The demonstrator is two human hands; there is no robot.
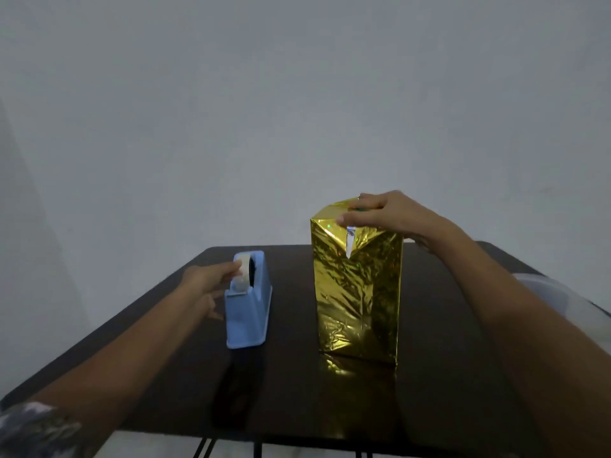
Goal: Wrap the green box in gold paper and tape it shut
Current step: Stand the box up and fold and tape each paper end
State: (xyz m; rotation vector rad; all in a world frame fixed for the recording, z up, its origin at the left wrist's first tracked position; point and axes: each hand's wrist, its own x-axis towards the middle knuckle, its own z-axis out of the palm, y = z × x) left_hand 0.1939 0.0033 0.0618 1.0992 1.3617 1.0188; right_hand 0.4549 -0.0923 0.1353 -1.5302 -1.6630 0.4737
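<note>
The box wrapped in crinkled gold paper (358, 292) stands upright on the dark table (446, 375), right of centre. My right hand (390, 214) lies on its top and presses the folded paper flaps down with fairly straight fingers. A sliver of green shows between those fingers. A short strip of clear tape sits on the front fold just below the hand. My left hand (208, 282) reaches to the blue tape dispenser (248, 319) and pinches the tape at the clear roll (243, 271), with the other fingers spread.
The dispenser stands about a hand's width left of the box. A pale white object (555, 292) shows at the table's right edge behind my right forearm. A plain wall rises behind the table's far edge.
</note>
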